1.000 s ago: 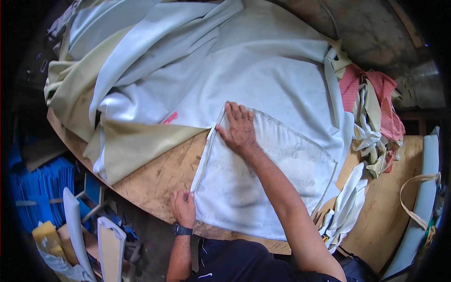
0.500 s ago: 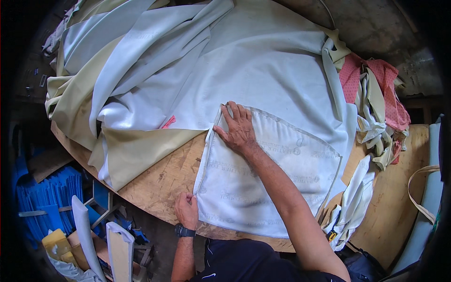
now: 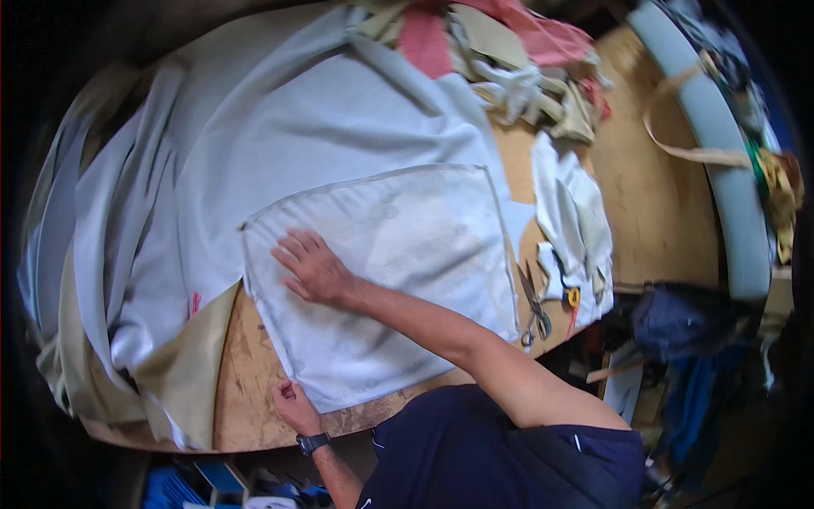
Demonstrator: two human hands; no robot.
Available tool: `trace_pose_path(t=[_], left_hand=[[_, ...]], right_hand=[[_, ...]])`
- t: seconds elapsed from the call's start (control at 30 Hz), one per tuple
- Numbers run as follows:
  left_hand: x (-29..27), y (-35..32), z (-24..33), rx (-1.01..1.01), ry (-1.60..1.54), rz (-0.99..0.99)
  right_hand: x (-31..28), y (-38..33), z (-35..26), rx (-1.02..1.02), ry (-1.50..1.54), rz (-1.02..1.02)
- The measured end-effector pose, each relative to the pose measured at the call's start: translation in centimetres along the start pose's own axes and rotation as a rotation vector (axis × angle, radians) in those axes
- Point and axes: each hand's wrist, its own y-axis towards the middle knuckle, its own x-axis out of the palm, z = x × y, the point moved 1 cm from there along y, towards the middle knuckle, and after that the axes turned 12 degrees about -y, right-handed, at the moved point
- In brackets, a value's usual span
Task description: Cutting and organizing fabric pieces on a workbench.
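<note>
A pale rectangular fabric panel [image 3: 398, 280] lies flat on a wooden table [image 3: 242, 386]. My right hand [image 3: 311, 268] rests flat on the panel near its far left corner, fingers spread. My left hand [image 3: 293, 405], with a dark watch on the wrist, pinches the panel's near left corner at the table's front edge. Beneath and beyond the panel spreads a large pale grey cloth [image 3: 280, 144].
Scissors [image 3: 534, 307] lie on the table right of the panel, beside white cloth pieces [image 3: 577, 220]. A heap of pink and beige scraps [image 3: 517, 59] sits at the far side. Folded beige fabric [image 3: 182, 373] hangs at the left. A grey padded strip [image 3: 721, 161] curves along the right.
The view has swung to the right, so the scissors and right table side now show. My right hand stays flat on the panel and my left hand keeps its corner.
</note>
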Motion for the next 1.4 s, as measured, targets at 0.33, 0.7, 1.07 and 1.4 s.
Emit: trace_pose_path(t=[0.33, 0.7, 1.07, 1.4], left_hand=[[-0.1, 2.2, -4.3, 0.189, 0.065, -0.074], [-1.3, 6.9, -7.5, 0.239, 0.061, -0.135], [-3.5, 9.8, -9.2, 0.116, 0.118, -0.173], [-1.7, 8.7, -7.2, 0.059, -0.015, -0.235]], right_hand=[[-18.7, -34.2, 5.3, 0.624, -0.138, 0.036], [-22.1, -45.0, 8.2, 1.047, -0.246, 0.003], [-22.3, -45.6, 11.6, 1.177, 0.053, -0.21], [-23.9, -44.6, 13.5, 1.12, 0.113, -0.479]])
